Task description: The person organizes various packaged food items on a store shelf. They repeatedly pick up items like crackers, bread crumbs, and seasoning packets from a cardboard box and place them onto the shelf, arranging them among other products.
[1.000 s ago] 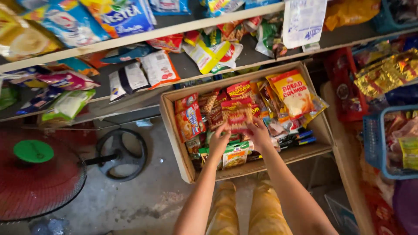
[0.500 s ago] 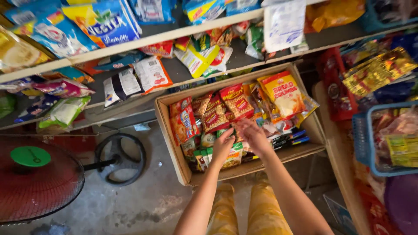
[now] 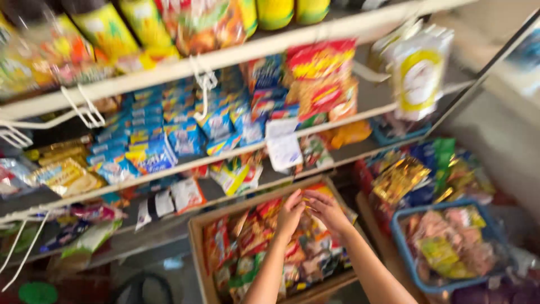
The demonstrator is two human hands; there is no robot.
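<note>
Both my hands are raised together over the far part of an open cardboard box (image 3: pixel 197 236) filled with several red, orange and green snack packets (image 3: pixel 256 233). My left hand (image 3: pixel 291 213) and my right hand (image 3: pixel 326 209) meet at the fingertips, where a small yellow bit shows between them. Motion blur hides whether either hand grips anything. My forearms reach up from the bottom edge of the frame.
White shelves (image 3: pixel 270 48) above the box carry blue sachets (image 3: pixel 169 129), red and yellow packets (image 3: pixel 320 73) and a hanging white bag (image 3: pixel 419 70). A white paper tag (image 3: pixel 284 149) hangs from a shelf edge. A blue basket (image 3: pixel 402 247) of packets stands at right. The green fan hub (image 3: pixel 36 293) shows at bottom left.
The view has tilted up sharply and blurred, showing higher shelves. My hands let go of the red packet and rose together toward the box's far side.
</note>
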